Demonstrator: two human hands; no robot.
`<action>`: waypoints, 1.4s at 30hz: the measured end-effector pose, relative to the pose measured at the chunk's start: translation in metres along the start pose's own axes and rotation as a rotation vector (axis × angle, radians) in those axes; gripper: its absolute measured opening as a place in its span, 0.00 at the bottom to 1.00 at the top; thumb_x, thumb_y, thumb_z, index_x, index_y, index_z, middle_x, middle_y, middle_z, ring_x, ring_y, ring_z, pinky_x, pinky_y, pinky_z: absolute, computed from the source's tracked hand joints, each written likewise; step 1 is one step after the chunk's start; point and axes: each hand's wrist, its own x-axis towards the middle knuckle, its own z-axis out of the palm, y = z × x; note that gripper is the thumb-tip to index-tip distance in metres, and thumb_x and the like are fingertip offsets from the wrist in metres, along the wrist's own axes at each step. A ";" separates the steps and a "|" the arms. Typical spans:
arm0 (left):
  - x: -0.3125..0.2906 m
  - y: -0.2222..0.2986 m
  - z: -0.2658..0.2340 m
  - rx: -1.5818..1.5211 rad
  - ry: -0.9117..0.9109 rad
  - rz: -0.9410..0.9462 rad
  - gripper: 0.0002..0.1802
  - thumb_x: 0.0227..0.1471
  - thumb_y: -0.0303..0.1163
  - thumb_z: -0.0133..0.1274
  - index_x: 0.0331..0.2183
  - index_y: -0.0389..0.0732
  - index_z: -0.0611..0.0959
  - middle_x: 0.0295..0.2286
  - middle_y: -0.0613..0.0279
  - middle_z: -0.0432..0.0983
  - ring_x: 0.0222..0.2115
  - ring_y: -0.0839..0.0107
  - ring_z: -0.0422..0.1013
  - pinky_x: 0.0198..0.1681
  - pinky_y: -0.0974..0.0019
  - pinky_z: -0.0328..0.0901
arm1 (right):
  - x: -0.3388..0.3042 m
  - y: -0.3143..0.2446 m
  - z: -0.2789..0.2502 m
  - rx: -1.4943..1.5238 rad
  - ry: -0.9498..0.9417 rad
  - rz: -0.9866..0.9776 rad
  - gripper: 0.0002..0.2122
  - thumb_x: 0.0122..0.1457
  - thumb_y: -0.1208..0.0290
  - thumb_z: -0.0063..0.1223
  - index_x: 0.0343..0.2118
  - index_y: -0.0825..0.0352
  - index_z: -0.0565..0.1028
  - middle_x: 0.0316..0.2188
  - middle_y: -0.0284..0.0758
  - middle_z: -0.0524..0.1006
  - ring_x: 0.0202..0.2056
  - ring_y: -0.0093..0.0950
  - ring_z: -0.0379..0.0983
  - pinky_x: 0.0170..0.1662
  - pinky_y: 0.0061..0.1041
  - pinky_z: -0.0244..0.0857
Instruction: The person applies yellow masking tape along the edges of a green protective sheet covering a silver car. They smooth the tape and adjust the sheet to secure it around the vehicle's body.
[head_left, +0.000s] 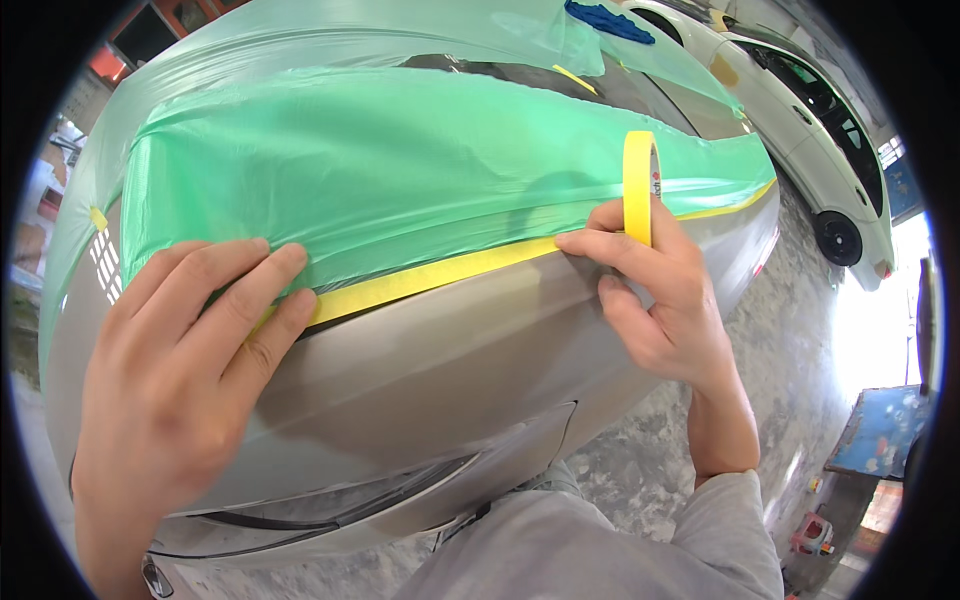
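Note:
A strip of yellow masking tape runs along the lower edge of green masking film, which covers part of a grey car body panel. My left hand lies at the strip's left end, fingers stretched over the tape and the film edge; its thumb is hidden. In my right hand a roll of yellow masking tape stands upright, held among the fingers. One right fingertip touches the strip near its middle. Below the strip's left part shows a narrow dark gap.
A white car is parked at the far right on the grey floor. Blue crumpled cloth rests on the covered car. A blue-topped stand and a red item are at the right.

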 end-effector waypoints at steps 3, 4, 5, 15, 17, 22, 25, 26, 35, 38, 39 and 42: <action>0.001 0.001 0.008 -0.011 0.025 -0.028 0.22 0.44 0.28 0.60 0.43 0.28 0.90 0.50 0.47 0.85 0.50 0.48 0.81 0.49 0.49 0.78 | 0.005 0.000 -0.003 -0.039 -0.019 -0.007 0.23 0.51 0.88 0.51 0.51 0.70 0.85 0.45 0.43 0.78 0.42 0.37 0.76 0.45 0.34 0.72; 0.000 0.000 0.006 -0.009 0.021 -0.026 0.22 0.44 0.28 0.60 0.43 0.28 0.90 0.50 0.47 0.85 0.49 0.48 0.81 0.49 0.49 0.78 | 0.007 -0.001 0.000 -0.049 -0.011 -0.024 0.23 0.51 0.88 0.53 0.50 0.70 0.85 0.45 0.44 0.78 0.40 0.39 0.76 0.43 0.36 0.72; -0.001 -0.001 0.005 -0.013 0.018 -0.025 0.22 0.45 0.28 0.60 0.42 0.27 0.91 0.50 0.47 0.85 0.49 0.48 0.81 0.49 0.49 0.78 | 0.008 -0.002 0.002 -0.061 -0.007 -0.041 0.22 0.52 0.89 0.54 0.50 0.69 0.85 0.44 0.45 0.78 0.39 0.41 0.75 0.42 0.38 0.73; -0.004 -0.001 0.005 -0.042 0.009 -0.030 0.23 0.43 0.28 0.60 0.41 0.26 0.90 0.49 0.46 0.85 0.48 0.48 0.81 0.49 0.49 0.78 | 0.018 -0.023 0.006 -0.090 -0.051 -0.051 0.22 0.49 0.86 0.56 0.49 0.70 0.85 0.42 0.45 0.80 0.38 0.43 0.76 0.41 0.39 0.72; -0.006 0.000 0.005 -0.053 0.009 -0.048 0.23 0.42 0.28 0.60 0.41 0.26 0.90 0.49 0.46 0.85 0.48 0.48 0.81 0.49 0.49 0.78 | 0.020 -0.027 0.008 -0.092 -0.056 -0.059 0.22 0.48 0.86 0.56 0.49 0.71 0.85 0.41 0.45 0.80 0.38 0.43 0.76 0.41 0.39 0.71; -0.006 -0.001 0.005 -0.091 0.011 -0.088 0.23 0.42 0.28 0.60 0.41 0.25 0.90 0.48 0.46 0.85 0.47 0.49 0.80 0.48 0.50 0.77 | 0.028 -0.032 0.011 -0.094 -0.061 -0.090 0.21 0.48 0.86 0.57 0.48 0.71 0.85 0.40 0.45 0.80 0.37 0.43 0.76 0.40 0.39 0.71; -0.006 -0.002 0.004 -0.075 0.023 -0.064 0.22 0.41 0.28 0.60 0.40 0.25 0.91 0.48 0.46 0.85 0.47 0.49 0.80 0.48 0.50 0.77 | 0.031 -0.034 0.012 -0.089 -0.060 -0.101 0.21 0.48 0.87 0.57 0.48 0.71 0.85 0.40 0.45 0.80 0.36 0.43 0.76 0.39 0.39 0.71; -0.006 -0.002 0.004 -0.070 0.034 -0.052 0.22 0.41 0.28 0.60 0.40 0.25 0.91 0.48 0.47 0.85 0.47 0.49 0.80 0.48 0.51 0.77 | 0.031 -0.034 0.012 -0.085 -0.059 -0.102 0.21 0.47 0.87 0.57 0.48 0.71 0.85 0.40 0.45 0.80 0.36 0.43 0.76 0.39 0.38 0.71; -0.002 0.003 0.002 -0.018 0.035 -0.049 0.21 0.42 0.26 0.64 0.41 0.27 0.92 0.48 0.49 0.86 0.47 0.52 0.80 0.48 0.52 0.78 | 0.031 -0.035 0.012 -0.070 -0.050 -0.100 0.21 0.48 0.88 0.56 0.47 0.72 0.85 0.39 0.45 0.80 0.36 0.42 0.76 0.39 0.38 0.71; -0.002 0.004 0.001 -0.003 0.014 -0.057 0.20 0.42 0.26 0.65 0.40 0.27 0.92 0.48 0.50 0.86 0.47 0.53 0.80 0.49 0.52 0.78 | 0.032 -0.036 0.012 -0.081 -0.060 -0.103 0.21 0.47 0.88 0.57 0.47 0.72 0.85 0.39 0.45 0.80 0.36 0.42 0.76 0.39 0.38 0.71; -0.002 0.005 0.001 -0.003 0.008 -0.061 0.20 0.43 0.26 0.65 0.40 0.28 0.92 0.48 0.51 0.86 0.47 0.53 0.80 0.49 0.52 0.78 | 0.032 -0.036 0.012 -0.084 -0.057 -0.112 0.21 0.47 0.88 0.57 0.47 0.71 0.85 0.39 0.45 0.80 0.36 0.43 0.76 0.39 0.39 0.71; -0.002 0.006 0.001 -0.005 0.006 -0.063 0.19 0.43 0.25 0.66 0.40 0.28 0.93 0.47 0.51 0.87 0.47 0.54 0.80 0.49 0.53 0.79 | 0.034 -0.038 0.016 -0.090 -0.050 -0.140 0.21 0.46 0.87 0.58 0.47 0.71 0.85 0.39 0.45 0.81 0.36 0.44 0.76 0.38 0.39 0.71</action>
